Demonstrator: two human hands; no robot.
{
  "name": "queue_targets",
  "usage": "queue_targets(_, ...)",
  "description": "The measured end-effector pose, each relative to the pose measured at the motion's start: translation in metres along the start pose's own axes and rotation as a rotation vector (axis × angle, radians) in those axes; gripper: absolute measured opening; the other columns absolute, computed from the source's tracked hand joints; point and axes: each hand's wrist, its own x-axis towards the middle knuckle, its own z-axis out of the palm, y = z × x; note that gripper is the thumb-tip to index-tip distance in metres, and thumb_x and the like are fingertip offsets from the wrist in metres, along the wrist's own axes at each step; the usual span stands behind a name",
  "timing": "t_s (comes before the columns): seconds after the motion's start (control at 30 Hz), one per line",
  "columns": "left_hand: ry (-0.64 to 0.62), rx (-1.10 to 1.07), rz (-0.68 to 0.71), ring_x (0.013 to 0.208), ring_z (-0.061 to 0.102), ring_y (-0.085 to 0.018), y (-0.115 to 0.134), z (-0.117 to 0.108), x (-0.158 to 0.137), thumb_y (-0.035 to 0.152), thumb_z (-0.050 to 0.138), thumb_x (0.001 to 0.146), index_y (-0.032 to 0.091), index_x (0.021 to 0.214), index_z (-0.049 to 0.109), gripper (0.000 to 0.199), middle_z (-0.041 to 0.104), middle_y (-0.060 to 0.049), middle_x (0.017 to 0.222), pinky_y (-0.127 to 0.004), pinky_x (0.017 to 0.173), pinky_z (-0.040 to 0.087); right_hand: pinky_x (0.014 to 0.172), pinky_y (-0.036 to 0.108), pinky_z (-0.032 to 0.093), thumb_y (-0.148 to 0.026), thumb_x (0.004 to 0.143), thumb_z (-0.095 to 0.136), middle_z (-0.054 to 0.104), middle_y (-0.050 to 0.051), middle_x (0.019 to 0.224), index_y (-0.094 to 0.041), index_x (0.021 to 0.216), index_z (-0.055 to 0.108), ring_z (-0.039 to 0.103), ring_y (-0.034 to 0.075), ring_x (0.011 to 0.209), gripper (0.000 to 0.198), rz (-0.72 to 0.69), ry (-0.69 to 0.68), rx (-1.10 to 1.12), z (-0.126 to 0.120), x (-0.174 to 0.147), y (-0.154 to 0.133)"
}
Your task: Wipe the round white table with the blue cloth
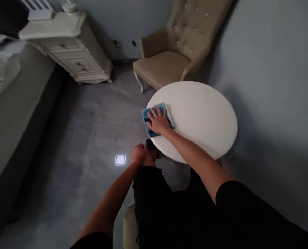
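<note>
From where I stand, the person's right hand lies flat with fingers spread over a blue cloth, pressing it to the left part of the round white desk. A corner of the cloth pokes out past the rim. The left hand is well apart from it, down near the leg, with its fingers seemingly curled; I cannot tell whether it grips anything.

To work the cloth well there, I'd judge, the palm should bear evenly and the fingers stay wide so the fabric doesn't bunch. So close to the rim, lighter pressure would suit, since the overhanging corner has nothing under it and could fold or drag the rest off.

As for containers, the white cabinet beside the bed has 1 upper drawer and a lower front with 2 knobs. Both look closed, so what's inside is hidden. A white slatted object stands on top.
</note>
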Motion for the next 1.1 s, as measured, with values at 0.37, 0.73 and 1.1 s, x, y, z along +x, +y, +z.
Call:
queue_targets(0.37, 0.037, -0.018, 0.054, 0.117, 0.079, -0.038, 0.009, 0.011, -0.015, 0.040, 0.041, 0.113, 0.019, 0.117, 0.083, 0.047, 0.083, -0.022, 0.126, -0.044, 0.095, 0.058, 0.143, 0.072, 0.014, -0.063, 0.113, 0.038, 0.026, 0.005, 0.190, -0.025, 0.178, 0.049, 0.018, 0.043, 0.178, 0.076, 0.231, -0.069, -0.114, -0.036, -0.256, 0.099)
queue_targets(0.73, 0.043, -0.012, 0.044, 0.118, 0.079, -0.037, 0.010, 0.000, -0.009, 0.039, 0.038, 0.114, 0.019, 0.122, 0.083, 0.050, 0.082, -0.022, 0.129, -0.044, 0.097, 0.057, 0.132, 0.089, 0.018, -0.052, 0.114, 0.032, 0.023, 0.023, 0.190, -0.009, 0.179, 0.041, 0.018, 0.055, 0.175, 0.079, 0.778, 0.087, -0.201, -0.051, -0.276, 0.176)
queue_targets(1.1, -0.002, 0.033, 0.055, 0.118, 0.080, -0.038, 0.018, 0.001, -0.018, 0.044, 0.051, 0.110, 0.021, 0.132, 0.079, 0.043, 0.081, -0.023, 0.133, -0.041, 0.090, 0.058, 0.148, 0.056, 0.017, -0.070, 0.106, 0.039, 0.028, -0.027, 0.183, -0.057, 0.178, 0.036, 0.015, 0.023, 0.180, 0.073, 0.101, 0.030, -0.161, 0.004, -0.181, -0.055)
